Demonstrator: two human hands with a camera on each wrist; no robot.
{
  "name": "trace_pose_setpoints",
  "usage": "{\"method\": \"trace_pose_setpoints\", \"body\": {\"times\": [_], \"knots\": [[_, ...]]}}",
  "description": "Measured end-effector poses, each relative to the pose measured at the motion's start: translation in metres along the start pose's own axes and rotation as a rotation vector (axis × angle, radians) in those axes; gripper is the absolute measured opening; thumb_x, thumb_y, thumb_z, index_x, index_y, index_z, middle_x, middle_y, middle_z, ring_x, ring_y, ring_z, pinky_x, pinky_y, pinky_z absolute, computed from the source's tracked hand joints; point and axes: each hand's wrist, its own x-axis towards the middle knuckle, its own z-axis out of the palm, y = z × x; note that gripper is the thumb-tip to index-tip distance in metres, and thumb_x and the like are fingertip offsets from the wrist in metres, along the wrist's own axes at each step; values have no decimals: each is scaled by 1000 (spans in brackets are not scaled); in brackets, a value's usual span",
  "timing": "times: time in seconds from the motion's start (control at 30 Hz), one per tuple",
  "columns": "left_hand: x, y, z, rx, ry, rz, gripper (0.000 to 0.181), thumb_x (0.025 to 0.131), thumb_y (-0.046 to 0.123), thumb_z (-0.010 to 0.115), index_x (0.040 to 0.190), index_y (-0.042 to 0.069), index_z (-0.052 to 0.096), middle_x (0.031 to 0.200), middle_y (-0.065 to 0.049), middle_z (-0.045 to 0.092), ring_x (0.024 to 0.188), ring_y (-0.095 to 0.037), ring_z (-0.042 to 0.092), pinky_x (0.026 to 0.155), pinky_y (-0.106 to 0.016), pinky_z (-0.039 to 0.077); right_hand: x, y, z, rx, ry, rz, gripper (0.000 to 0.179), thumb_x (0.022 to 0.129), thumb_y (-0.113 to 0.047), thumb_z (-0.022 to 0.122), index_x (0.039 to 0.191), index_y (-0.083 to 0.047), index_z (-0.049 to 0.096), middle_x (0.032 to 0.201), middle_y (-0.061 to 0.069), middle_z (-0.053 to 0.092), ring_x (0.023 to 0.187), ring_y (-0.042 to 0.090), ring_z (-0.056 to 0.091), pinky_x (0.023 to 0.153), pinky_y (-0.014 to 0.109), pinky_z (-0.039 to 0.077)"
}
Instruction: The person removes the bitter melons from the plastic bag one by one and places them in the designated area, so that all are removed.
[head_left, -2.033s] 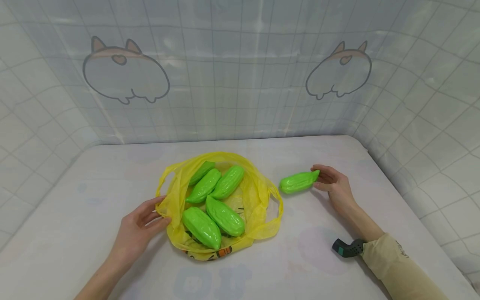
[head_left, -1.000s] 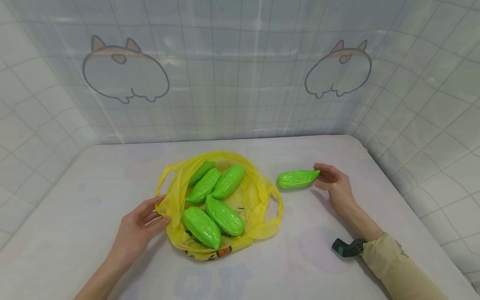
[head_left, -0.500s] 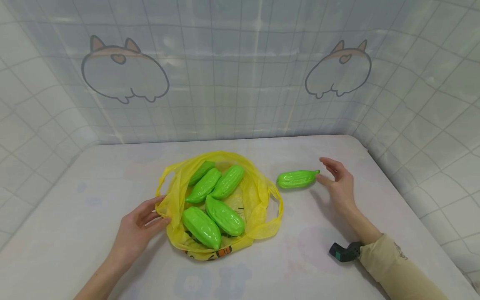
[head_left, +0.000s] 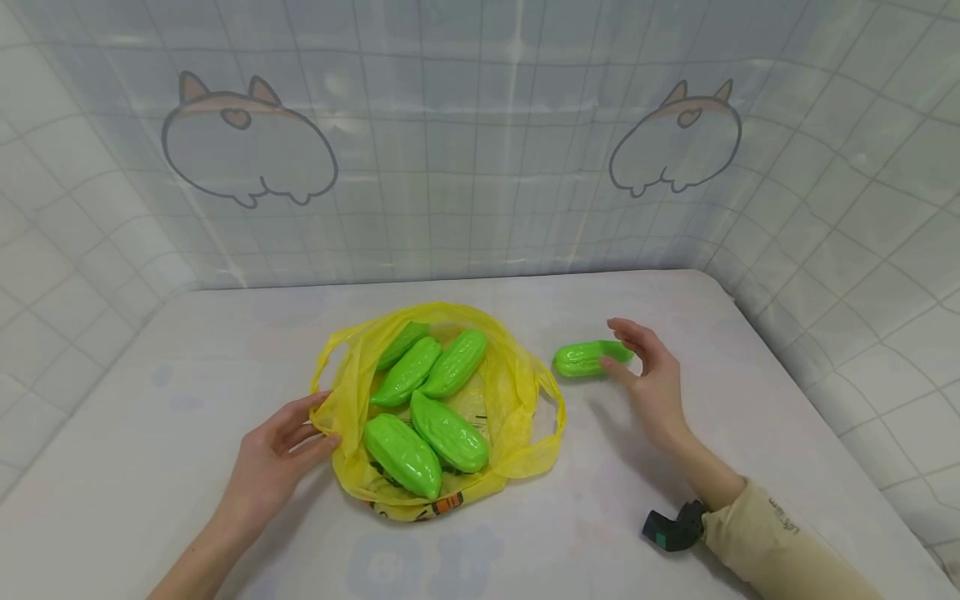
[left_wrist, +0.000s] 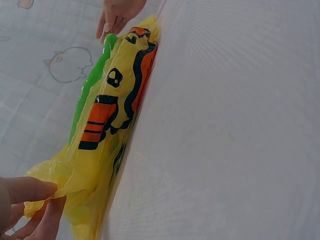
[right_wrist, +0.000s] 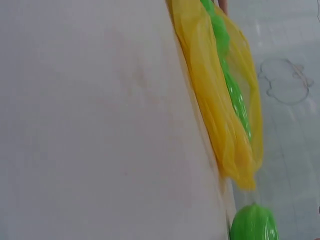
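A yellow plastic bag (head_left: 510, 433) lies on the table with its mouth spread and both handle loops showing. Inside it are several glossy green ridged gourds (head_left: 450, 433), each tapering to a point. My left hand (head_left: 277, 458) pinches the left rim of the bag between thumb and fingers, as the left wrist view also shows. One more gourd (head_left: 577, 360) rests on the table to the right of the bag. Over its tapered end hovers my right hand (head_left: 652, 383), thumb and fingers spread apart, the thumb overlapping the gourd in the head view.
The white table (head_left: 225, 358) has faint printed patterns. Behind it rises a tiled-print curtain wall (head_left: 480, 167) with dog drawings, and similar walls flank both sides. A black wrist device (head_left: 672, 529) hangs at the right sleeve.
My right hand let go of the single gourd's tip, drew back right, then moved left over it. The gourd turned slightly and now lies nearly level. My left hand and the bag stayed put.
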Motion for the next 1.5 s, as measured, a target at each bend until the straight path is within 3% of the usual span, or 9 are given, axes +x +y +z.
{"method": "trace_pose_setpoints", "body": {"times": [0.4,0.53,0.77,1.03,1.2,1.5], "knots": [[0,-1,0,-11,-5,-2,63,93,26,72,148,9,46,150,-16,46,104,12,58,83,-13,55,-33,-21,41,43,-174,-47,51,84,2,76,132,-3,59,132,13,61,122,35,53,108,20,42],[0,-1,0,-13,-5,-2,63,93,26,73,148,9,46,149,-16,47,104,12,58,83,-13,55,-45,-24,55,38,-248,-26,52,84,-2,78,132,-7,59,133,13,61,123,33,54,111,29,42],[1,-1,0,6,-4,0,64,93,27,73,148,10,46,150,-17,48,103,12,58,82,-13,55,-63,-29,74,-8,-343,11,54,83,-13,82,132,-15,60,133,1,61,120,26,58,108,48,45],[1,-1,0,19,-2,-19,64,93,29,73,149,11,46,150,-15,47,103,13,56,82,-11,54,-74,-32,92,-27,-416,-14,55,80,-15,84,130,-15,61,127,5,64,116,21,60,105,39,48],[1,-1,1,15,0,-25,65,93,29,73,149,12,46,151,-15,46,103,14,56,83,-11,54,-77,-32,99,-70,-476,7,60,78,-22,86,131,-12,61,127,1,64,116,18,59,105,39,48],[1,-1,1,19,8,-15,63,93,29,72,148,13,47,150,-14,47,104,13,57,83,-11,54,-82,-31,103,-108,-526,-37,59,76,-27,88,127,-14,62,122,-5,63,114,13,59,103,36,50]]}}
